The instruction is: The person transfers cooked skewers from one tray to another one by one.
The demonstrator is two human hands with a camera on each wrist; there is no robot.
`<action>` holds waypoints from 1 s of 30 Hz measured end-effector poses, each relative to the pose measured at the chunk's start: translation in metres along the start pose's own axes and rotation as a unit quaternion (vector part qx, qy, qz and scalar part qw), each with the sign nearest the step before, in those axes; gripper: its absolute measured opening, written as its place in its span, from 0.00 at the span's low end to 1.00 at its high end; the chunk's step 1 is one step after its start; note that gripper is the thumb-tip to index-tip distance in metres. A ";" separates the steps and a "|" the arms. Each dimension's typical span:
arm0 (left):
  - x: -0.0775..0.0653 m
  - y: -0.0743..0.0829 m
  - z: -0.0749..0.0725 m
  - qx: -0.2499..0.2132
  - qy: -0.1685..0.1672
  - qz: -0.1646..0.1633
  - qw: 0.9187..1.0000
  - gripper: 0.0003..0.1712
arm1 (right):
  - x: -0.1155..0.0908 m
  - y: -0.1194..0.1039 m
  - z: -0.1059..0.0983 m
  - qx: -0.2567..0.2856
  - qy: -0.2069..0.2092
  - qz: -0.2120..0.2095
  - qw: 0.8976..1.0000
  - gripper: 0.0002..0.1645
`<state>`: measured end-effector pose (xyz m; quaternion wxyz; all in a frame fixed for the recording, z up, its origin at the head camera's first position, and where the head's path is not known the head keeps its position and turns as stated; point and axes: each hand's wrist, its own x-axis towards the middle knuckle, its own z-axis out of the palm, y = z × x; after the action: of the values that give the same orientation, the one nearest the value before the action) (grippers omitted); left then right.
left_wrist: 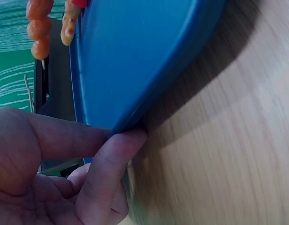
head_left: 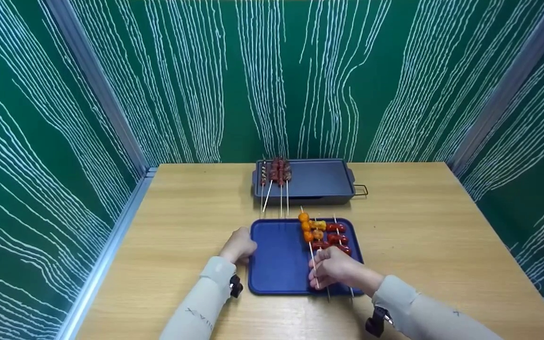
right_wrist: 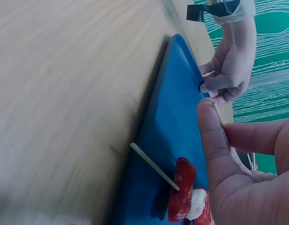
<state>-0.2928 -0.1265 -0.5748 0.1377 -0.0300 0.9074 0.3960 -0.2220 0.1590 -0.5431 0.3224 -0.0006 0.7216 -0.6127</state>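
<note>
My left hand grips the left rim of a blue tray; in the left wrist view its thumb and finger pinch the tray's edge. Over the tray's right half, my right hand pinches the bare stick end of a skewer of orange balls, whose balls point away from me. Beneath and beside it lie several skewers of red pieces and a skewer with yellow pieces. A red piece with white filling shows up close in the right wrist view.
Behind the tray stands a dark rectangular grill pan with a wire handle on its right. Several skewers of dark meat lie on its left side, sticks overhanging the front. Green panels with white lines enclose the wooden table.
</note>
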 end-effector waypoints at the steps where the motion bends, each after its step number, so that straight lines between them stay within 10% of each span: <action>1: -0.001 0.000 0.000 0.000 0.000 0.001 1.000 0.13 | 0.000 0.001 0.001 0.000 -0.001 0.002 1.000 0.12; 16: 0.010 -0.006 0.002 -0.005 -0.008 -0.010 1.000 0.14 | -0.005 0.008 0.007 0.020 -0.009 0.023 1.000 0.12; 25: 0.057 -0.052 0.024 -0.004 -0.018 0.001 1.000 0.13 | 0.001 0.009 0.011 0.024 0.005 0.033 0.999 0.12; 30: 0.050 -0.044 0.020 -0.009 -0.015 -0.004 1.000 0.13 | 0.003 0.007 0.013 0.003 0.028 0.046 0.999 0.08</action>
<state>-0.3289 -0.1395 -0.6323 0.1524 -0.0295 0.9015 0.4040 -0.2158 0.1477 -0.5513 0.3293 0.0509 0.7277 -0.5995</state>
